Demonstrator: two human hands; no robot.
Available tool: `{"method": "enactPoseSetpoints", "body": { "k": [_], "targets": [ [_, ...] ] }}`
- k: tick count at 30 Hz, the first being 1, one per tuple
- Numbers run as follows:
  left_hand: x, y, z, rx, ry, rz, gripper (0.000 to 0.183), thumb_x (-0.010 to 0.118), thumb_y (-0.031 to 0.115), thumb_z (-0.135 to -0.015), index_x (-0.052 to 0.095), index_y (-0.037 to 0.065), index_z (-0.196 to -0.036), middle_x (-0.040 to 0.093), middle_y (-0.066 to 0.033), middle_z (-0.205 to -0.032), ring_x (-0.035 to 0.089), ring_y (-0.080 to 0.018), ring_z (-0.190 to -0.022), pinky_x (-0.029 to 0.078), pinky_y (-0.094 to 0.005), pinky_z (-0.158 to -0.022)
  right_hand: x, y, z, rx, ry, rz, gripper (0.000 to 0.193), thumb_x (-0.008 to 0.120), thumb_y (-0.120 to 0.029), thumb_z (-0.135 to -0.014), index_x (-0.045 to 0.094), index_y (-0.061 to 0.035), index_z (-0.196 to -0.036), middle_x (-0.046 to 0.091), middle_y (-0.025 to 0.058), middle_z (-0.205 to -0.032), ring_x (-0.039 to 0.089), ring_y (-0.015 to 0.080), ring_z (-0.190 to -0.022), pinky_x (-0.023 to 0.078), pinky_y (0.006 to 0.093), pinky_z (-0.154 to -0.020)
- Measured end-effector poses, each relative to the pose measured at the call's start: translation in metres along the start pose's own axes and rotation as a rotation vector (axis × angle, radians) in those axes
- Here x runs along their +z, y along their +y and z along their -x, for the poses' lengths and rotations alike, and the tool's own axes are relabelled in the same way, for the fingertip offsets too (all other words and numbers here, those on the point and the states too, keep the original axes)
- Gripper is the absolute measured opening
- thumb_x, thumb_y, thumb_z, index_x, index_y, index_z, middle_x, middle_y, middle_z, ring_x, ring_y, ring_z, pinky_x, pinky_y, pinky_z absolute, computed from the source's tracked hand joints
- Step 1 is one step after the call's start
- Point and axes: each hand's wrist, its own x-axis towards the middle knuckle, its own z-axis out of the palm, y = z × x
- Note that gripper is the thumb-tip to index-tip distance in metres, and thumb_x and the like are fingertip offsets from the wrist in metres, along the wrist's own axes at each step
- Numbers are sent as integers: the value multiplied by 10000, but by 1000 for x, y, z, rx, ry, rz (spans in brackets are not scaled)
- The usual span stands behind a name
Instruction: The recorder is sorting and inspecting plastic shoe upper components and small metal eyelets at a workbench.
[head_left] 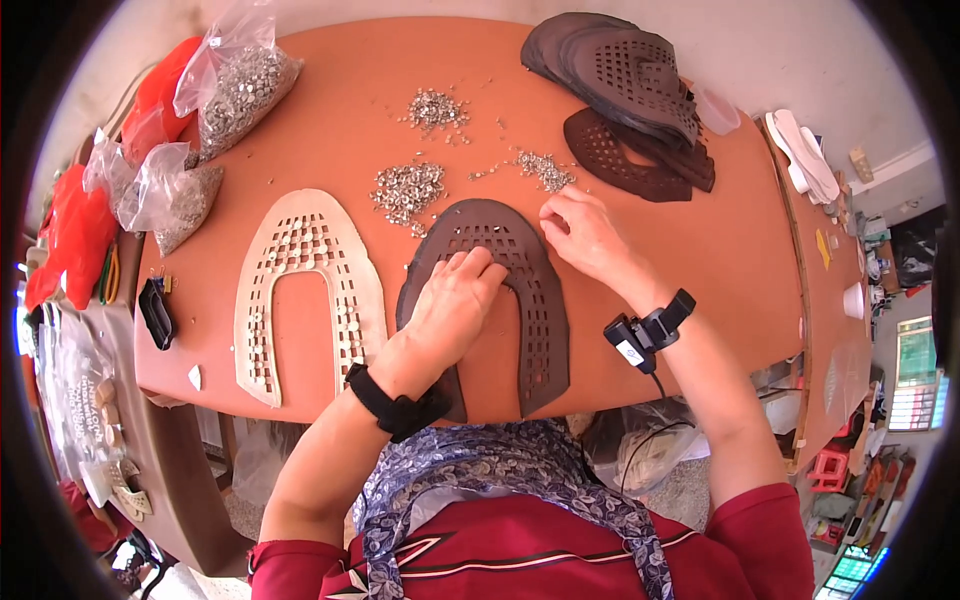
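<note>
A dark brown U-shaped shoe upper (545, 345), punched with rows of small square holes, lies flat in front of me. My left hand (452, 308) is closed over its upper middle, fingers bent together against the piece and covering part of the inner edge. Just past its upper right edge, my right hand (588, 236) hovers in a pinch, and anything between the fingertips is too small to make out. A small heap of metal rivets (545, 170) lies just beyond those fingers. To the left rests a cream shoe upper (258, 290) with round metal pieces set among its holes.
Two more heaps of small metal fittings, a nearer (408, 192) and a farther one (436, 108), sit on the orange-brown table (680, 300). Stacked dark uppers (630, 75) fill the back right. Clear bags of fittings (240, 95) stand back left; a black clip-like object (156, 312) lies near the left edge.
</note>
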Motion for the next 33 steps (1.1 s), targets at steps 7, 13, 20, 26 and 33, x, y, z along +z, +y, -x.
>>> {"method": "enactPoseSetpoints", "body": {
  "k": [7, 13, 20, 26, 33],
  "targets": [
    [-6, 0, 0, -42, -49, 32, 211, 553, 34, -816, 629, 30, -1013, 564, -109, -996, 562, -308, -954, 447, -396, -855, -12, 1, -66, -109, 15, 190, 141, 619, -133, -829, 590, -16, -902, 591, 140, -933, 588, 312, -918, 475, 399, -784],
    [-2, -2, 1, -22, -53, 38, 248, 558, 28, -790, 618, 41, -1030, 554, -97, -1007, 561, -297, -952, 446, -398, -837, 12, 13, -86, -103, -9, 197, 170, 621, -161, -831, 583, -33, -937, 587, 120, -987, 581, 316, -934, 468, 409, -803],
    [-3, -2, 0, -31, -53, 55, 238, 560, 26, -775, 612, 40, -1007, 546, -88, -971, 559, -279, -938, 446, -398, -814, 18, 22, -84, -227, 106, 268, 70, 587, -99, -810, 553, -41, -790, 559, 108, -862, 558, 320, -857, 468, 432, -728],
    [-4, 0, 1, -29, -73, 14, 242, 567, 38, -764, 608, 36, -1003, 545, -83, -966, 560, -272, -936, 454, -395, -807, 12, 28, -65, -224, 106, 284, 63, 592, -81, -791, 542, -43, -783, 557, 102, -850, 549, 312, -851, 466, 426, -720],
    [-7, 1, 6, -1, -82, -2, 244, 570, 39, -764, 612, 37, -1005, 547, -86, -962, 566, -277, -932, 465, -401, -819, 0, 28, -43, -233, 91, 327, 58, 605, -70, -804, 556, -40, -810, 564, 96, -894, 546, 298, -869, 457, 394, -729]
  ]
}}
